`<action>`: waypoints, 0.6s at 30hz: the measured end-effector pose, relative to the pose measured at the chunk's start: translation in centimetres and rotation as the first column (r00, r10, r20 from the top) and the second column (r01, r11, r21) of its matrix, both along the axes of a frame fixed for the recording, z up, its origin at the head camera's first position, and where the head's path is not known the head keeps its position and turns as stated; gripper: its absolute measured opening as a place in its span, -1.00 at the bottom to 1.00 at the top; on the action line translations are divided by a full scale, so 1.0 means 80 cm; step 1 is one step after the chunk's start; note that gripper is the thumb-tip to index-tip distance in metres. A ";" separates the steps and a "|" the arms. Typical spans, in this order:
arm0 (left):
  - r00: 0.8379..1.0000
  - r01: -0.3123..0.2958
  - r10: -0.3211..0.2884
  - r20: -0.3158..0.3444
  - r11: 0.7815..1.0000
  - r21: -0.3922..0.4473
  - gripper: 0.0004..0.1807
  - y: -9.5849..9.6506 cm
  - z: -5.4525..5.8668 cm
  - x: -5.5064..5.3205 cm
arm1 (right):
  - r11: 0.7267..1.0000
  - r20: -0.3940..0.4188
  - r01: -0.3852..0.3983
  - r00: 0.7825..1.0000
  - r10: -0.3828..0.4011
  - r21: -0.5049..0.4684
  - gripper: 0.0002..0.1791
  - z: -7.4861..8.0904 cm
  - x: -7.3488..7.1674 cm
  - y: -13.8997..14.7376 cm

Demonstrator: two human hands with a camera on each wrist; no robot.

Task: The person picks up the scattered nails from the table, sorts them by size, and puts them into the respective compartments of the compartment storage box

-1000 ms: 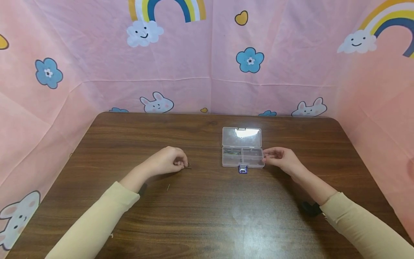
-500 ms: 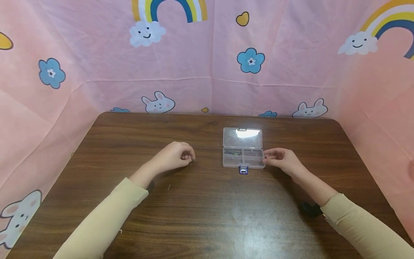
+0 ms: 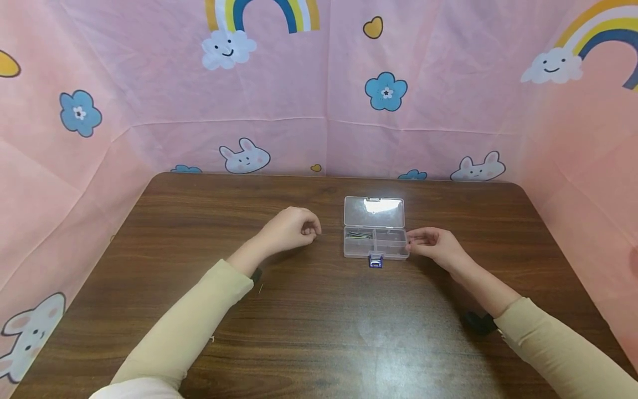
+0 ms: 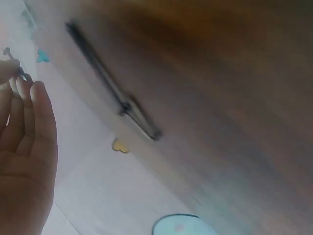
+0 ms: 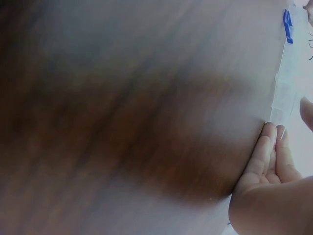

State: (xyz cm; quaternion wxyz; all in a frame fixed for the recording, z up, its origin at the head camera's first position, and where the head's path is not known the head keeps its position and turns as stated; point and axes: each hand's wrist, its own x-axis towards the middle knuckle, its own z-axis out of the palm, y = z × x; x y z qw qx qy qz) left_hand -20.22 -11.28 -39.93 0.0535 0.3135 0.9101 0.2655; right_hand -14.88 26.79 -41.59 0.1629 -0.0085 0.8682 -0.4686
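Clear, rectangular plastic compartment box (image 3: 358,251) with a glossy blue latch (image 3: 375,262) lies open right of centre in the head view, slender metal pins (image 3: 358,235) at its upper left. Right hand (image 3: 435,246): nearly straight fingers touch the box's right end. Left hand (image 3: 293,229) pinches a small metal pin (image 4: 23,75), nearer the box than earlier.

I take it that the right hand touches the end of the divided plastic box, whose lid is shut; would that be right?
Not quite: the lid is open, on the far side of the compartments, as the head view shows. The right hand does touch the end of the divided plastic box.
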 end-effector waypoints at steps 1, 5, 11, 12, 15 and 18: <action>1.000 -0.001 0.001 -0.006 1.000 0.000 -0.85 0.004 0.001 -0.002 | 1.000 -0.001 0.002 1.000 -0.002 0.001 -0.47 0.000 0.000 0.000; 1.000 -0.001 0.001 -0.009 1.000 0.009 -0.86 0.022 0.008 -0.007 | 1.000 0.000 0.007 1.000 -0.007 0.001 -0.48 0.001 0.000 -0.001; 1.000 0.016 -0.016 0.004 1.000 0.012 -0.85 0.048 0.015 -0.013 | 1.000 0.007 0.009 1.000 -0.009 0.004 -0.48 0.002 0.002 -0.002; 1.000 0.021 -0.021 0.005 1.000 0.011 -0.85 0.052 0.015 -0.014 | 1.000 0.008 0.009 1.000 -0.009 0.004 -0.48 0.002 0.002 -0.002; 0.999 0.036 -0.036 -0.003 0.999 0.006 -0.85 0.064 0.017 -0.015 | 1.000 0.010 0.013 1.000 -0.013 0.005 -0.48 0.003 0.001 -0.001; 0.999 0.051 -0.051 -0.007 0.999 0.009 -0.86 0.075 0.017 -0.016 | 1.000 0.012 0.012 1.000 -0.012 0.005 -0.48 0.003 0.001 -0.001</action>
